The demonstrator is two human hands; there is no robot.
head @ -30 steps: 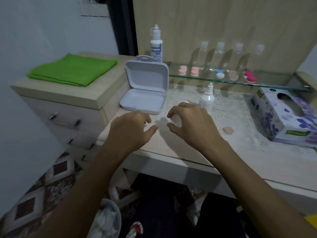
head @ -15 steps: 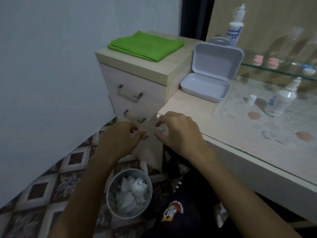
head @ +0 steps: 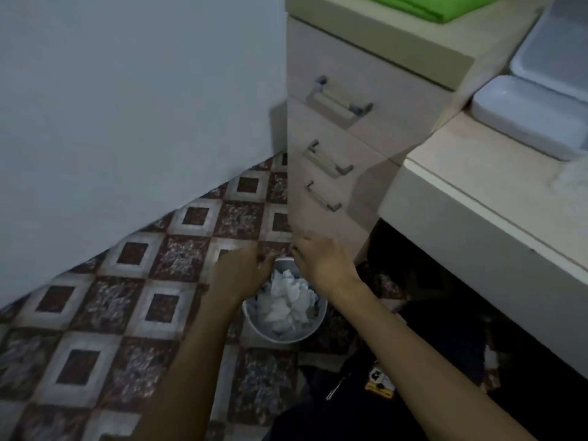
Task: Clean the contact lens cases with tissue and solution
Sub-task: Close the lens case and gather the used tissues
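- Two hands meet at lower centre of the frame, left hand (head: pixel 237 275) and right hand (head: pixel 321 262), directly above the waste bin (head: pixel 286 334) of crumpled tissue (head: pixel 286 300).
- Each grip is curled, fingertips close together; whether they pinch anything I cannot tell.
- No lens case is visible; only the white box (head: pixel 534 119) shows on the bench (head: pixel 477 173), upper right.
- Risk: a small case, if held, could fall among the tissue and be lost.
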